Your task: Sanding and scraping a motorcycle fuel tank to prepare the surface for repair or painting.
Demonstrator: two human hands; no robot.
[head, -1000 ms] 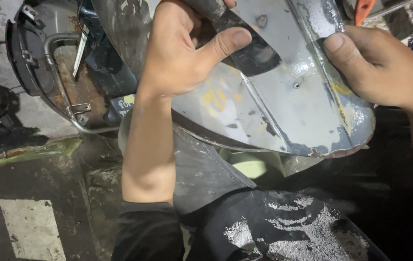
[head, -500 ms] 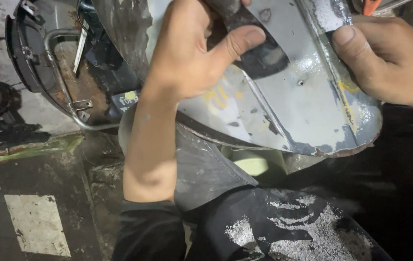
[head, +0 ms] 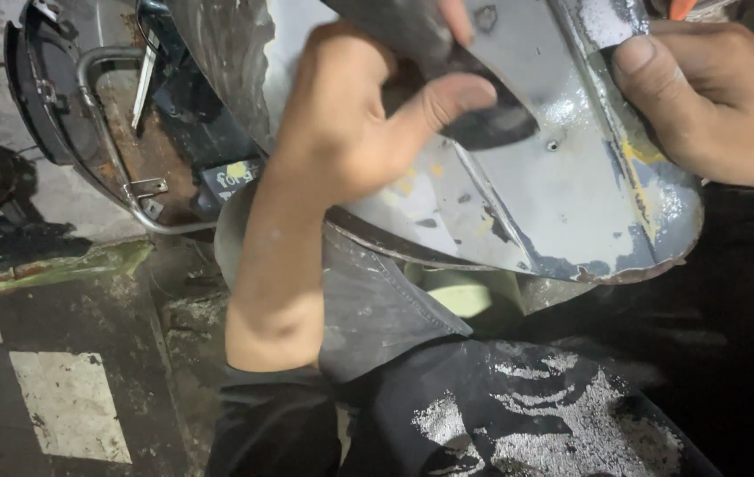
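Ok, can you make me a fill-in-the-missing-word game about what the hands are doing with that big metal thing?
1. The left hand presses a dark ____ against the metal panel.
2. The right hand grips the panel's ____ edge.
3. The streak of leftover paint near the right hand is ____.
4. The panel's main colour is ____.

Missing words: pad; right; yellow; grey

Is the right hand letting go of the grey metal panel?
No, the right hand grips the grey metal panel at its edge, thumb pressed on top.

Two hands: left hand (head: pixel 350 124), right hand (head: pixel 712 106); one grey metal panel (head: pixel 571 194); one dark sanding pad (head: pixel 474 97)
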